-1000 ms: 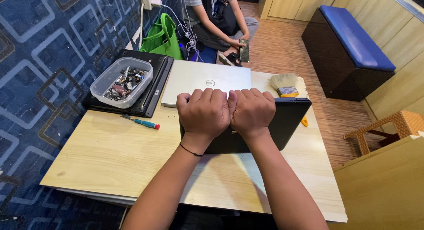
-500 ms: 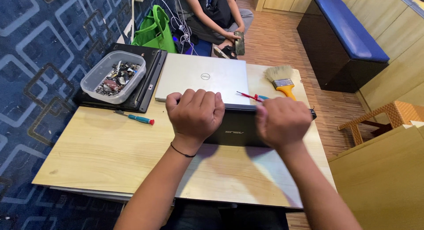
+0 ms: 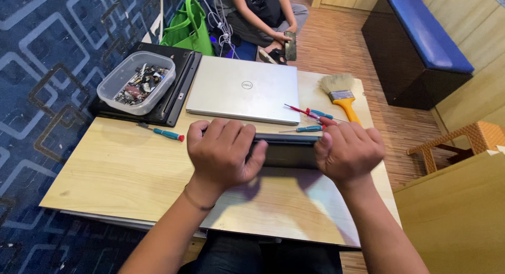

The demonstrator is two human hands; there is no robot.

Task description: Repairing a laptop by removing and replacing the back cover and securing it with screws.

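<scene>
Your left hand and right hand both clamp the upper edge of the dark laptop, standing near the wooden table's front edge. It looks rigid, fairly heavy and hinge-fragile: hold it by the edge corners. Behind lies a silver laptop with a round lid emblem.

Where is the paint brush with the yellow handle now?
In the head view, the paint brush lies on the far right part of the wooden table, right of the silver laptop and just beyond the right hand, near the small screwdrivers.
</scene>
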